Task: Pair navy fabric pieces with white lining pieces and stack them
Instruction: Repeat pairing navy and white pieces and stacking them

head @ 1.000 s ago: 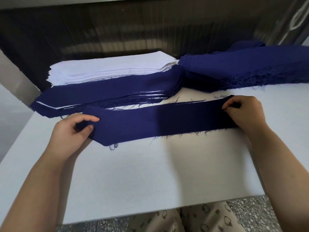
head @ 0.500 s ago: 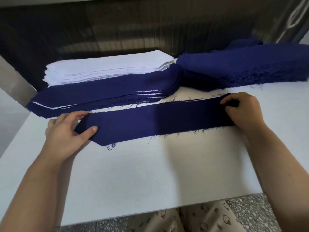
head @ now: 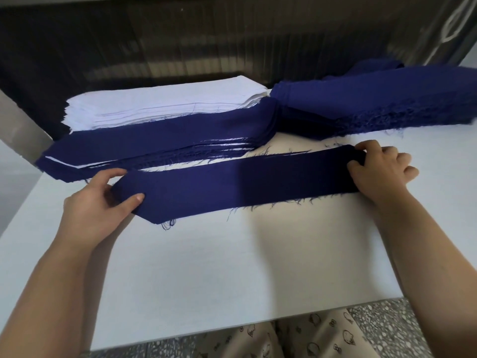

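A long navy fabric piece (head: 240,183) with frayed edges stretches across the white table (head: 232,280). My left hand (head: 95,205) pinches its pointed left end, thumb on top. My right hand (head: 379,171) grips its right end with curled fingers. Just behind it lies a stack of paired navy and white pieces (head: 160,143), white edges showing between the layers. Further back sits a pile of white lining pieces (head: 160,104). A heap of navy pieces (head: 374,99) lies at the back right.
A dark wall rises behind the piles. The table's front edge runs along the bottom, with patterned trousers and a speckled floor (head: 387,329) below it. A grey surface borders the table on the left.
Both hands have shifted the navy piece slightly away from me, toward the paired stack. My left thumb now lies on top of the pointed end.
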### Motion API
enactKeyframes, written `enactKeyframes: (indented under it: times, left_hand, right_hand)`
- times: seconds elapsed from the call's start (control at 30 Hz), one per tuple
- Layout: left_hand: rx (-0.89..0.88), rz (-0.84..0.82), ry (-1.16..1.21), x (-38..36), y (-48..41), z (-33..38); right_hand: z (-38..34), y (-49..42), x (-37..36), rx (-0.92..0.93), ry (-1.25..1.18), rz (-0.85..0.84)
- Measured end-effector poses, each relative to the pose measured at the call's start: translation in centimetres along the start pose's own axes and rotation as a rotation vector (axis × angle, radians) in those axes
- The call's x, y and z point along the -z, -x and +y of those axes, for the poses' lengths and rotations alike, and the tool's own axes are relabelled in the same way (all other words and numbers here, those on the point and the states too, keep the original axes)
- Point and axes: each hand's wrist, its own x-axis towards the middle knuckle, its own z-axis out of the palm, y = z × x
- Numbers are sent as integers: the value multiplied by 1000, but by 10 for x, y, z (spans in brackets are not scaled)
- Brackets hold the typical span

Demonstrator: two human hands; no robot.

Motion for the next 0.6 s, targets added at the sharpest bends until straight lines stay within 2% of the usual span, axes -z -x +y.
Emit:
enactKeyframes:
  times: [0.17, 0.37, 0.6]
  left_hand:
    - [-93, -16, 164, 1, 0, 0]
    - [-151, -12, 256, 1, -3, -7]
    - [-178, 3, 228, -3, -9, -13]
  right_hand:
    - [-2, 0, 2, 73, -131, -3]
    - [0, 2, 4, 117, -471, 60]
    - [0, -2, 2, 86, -519, 77]
